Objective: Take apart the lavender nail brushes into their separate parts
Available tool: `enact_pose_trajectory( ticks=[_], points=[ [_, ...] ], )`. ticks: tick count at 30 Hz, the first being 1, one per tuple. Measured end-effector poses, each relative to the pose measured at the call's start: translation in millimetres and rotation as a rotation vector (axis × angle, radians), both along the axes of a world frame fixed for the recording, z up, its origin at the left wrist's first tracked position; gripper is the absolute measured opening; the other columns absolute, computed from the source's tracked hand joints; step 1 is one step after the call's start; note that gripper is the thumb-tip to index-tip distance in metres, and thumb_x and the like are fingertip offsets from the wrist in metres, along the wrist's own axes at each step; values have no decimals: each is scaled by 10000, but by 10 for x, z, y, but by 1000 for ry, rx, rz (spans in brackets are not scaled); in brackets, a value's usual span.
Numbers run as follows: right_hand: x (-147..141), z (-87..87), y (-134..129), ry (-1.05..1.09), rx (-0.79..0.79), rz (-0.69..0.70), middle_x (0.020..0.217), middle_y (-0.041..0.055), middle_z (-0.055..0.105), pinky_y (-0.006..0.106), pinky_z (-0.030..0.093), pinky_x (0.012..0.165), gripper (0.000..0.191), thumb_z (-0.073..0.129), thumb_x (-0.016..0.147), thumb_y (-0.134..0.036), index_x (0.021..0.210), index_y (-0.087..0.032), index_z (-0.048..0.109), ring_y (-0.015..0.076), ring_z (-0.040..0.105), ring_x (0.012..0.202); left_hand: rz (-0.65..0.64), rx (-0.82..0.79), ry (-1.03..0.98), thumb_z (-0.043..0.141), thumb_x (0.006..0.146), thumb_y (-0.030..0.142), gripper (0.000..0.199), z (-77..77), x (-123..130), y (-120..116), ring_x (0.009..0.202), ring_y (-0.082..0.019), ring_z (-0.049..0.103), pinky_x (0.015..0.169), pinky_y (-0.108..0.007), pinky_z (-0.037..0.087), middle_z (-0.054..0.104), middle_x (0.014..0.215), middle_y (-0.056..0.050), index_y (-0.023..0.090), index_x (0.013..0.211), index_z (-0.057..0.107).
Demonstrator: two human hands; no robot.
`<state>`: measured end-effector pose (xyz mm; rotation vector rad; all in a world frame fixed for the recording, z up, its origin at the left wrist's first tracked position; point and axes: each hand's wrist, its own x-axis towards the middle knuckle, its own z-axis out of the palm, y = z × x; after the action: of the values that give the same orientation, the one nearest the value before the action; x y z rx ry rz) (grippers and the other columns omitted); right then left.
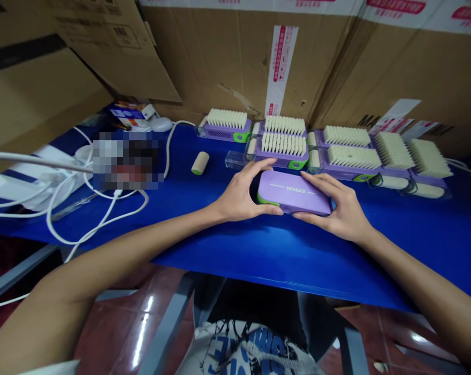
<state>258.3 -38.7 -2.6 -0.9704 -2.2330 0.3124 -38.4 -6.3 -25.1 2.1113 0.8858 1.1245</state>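
Observation:
A purple brush body (294,192) with a green end and pale lettering is held just above the blue table, its smooth back facing up. My left hand (245,192) grips its left, green end between thumb and fingers. At the other end, my right hand (337,205) pinches the right side, thumb along the near edge. The underside is hidden. Several similar purple brushes with cream bristles stand behind it, such as one pair (284,143) right behind my hands. To the left of them, a small cream roller (200,163) with a green end lies alone.
The blue table (235,250) carries a row of brushes along the back, with more on the right (394,151). Cardboard boxes (220,57) wall off the back. White cables (63,219) and a power strip (9,187) spread over the left. Beside them is a blurred patch.

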Motion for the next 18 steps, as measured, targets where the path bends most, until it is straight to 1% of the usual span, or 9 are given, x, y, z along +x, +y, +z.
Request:
enact_pose_trajectory(
  ticks=[2, 4, 8, 11, 13, 15, 18],
  points=[
    [1, 13, -7, 3, -28, -22, 1390, 192, 776, 537, 664, 1078, 897, 910, 901, -637, 1620, -165, 656, 356, 788, 1218, -34, -8, -25, 1014, 668, 764, 1078, 24, 8, 28, 1387, -421, 693, 1219, -590, 528, 721, 1483, -207, 218, 1520, 640],
    [-3, 33, -14, -12, -50, -36, 1386, 187, 779, 542, 661, 1082, 874, 887, 922, -643, 1616, -163, 660, 355, 789, 1217, -69, -43, -48, 1016, 698, 724, 956, 48, 1, 53, 1369, -397, 701, 1211, -550, 530, 725, 1464, -194, 218, 1428, 664],
    [-8, 91, -30, -47, -69, -29, 1329, 167, 785, 498, 673, 1040, 829, 839, 964, -649, 1617, -170, 666, 334, 794, 1185, -96, -133, -49, 1019, 740, 646, 795, 71, -58, 66, 1203, -313, 716, 1061, -451, 563, 726, 1322, -143, 224, 1297, 639],
    [21, 136, -46, -40, -104, -19, 1300, 145, 789, 471, 675, 1026, 783, 844, 970, -626, 1606, -200, 684, 311, 797, 1152, -105, -200, -84, 1028, 742, 607, 731, 67, -76, 44, 1153, -278, 696, 992, -404, 550, 705, 1248, -111, 236, 1203, 599],
    [51, 158, -58, -24, -128, -21, 1296, 136, 792, 468, 673, 1021, 769, 857, 964, -612, 1603, -218, 689, 302, 796, 1138, -113, -245, -119, 1048, 728, 562, 722, 60, -53, 23, 1135, -264, 693, 961, -383, 542, 704, 1221, -99, 242, 1156, 562],
    [75, 170, -69, 2, -143, -39, 1298, 131, 798, 472, 672, 1022, 767, 872, 951, -611, 1594, -231, 699, 302, 796, 1137, -106, -285, -148, 1057, 725, 529, 715, 51, -13, 2, 1120, -253, 693, 942, -372, 538, 710, 1208, -93, 244, 1140, 550],
    [89, 175, -85, 35, -171, -57, 1321, 135, 813, 471, 674, 1024, 739, 880, 944, -611, 1556, -222, 731, 308, 804, 1154, -91, -340, -201, 1079, 689, 522, 746, 44, 34, -26, 1132, -252, 702, 967, -380, 554, 726, 1207, -86, 243, 1161, 573]
  ],
)
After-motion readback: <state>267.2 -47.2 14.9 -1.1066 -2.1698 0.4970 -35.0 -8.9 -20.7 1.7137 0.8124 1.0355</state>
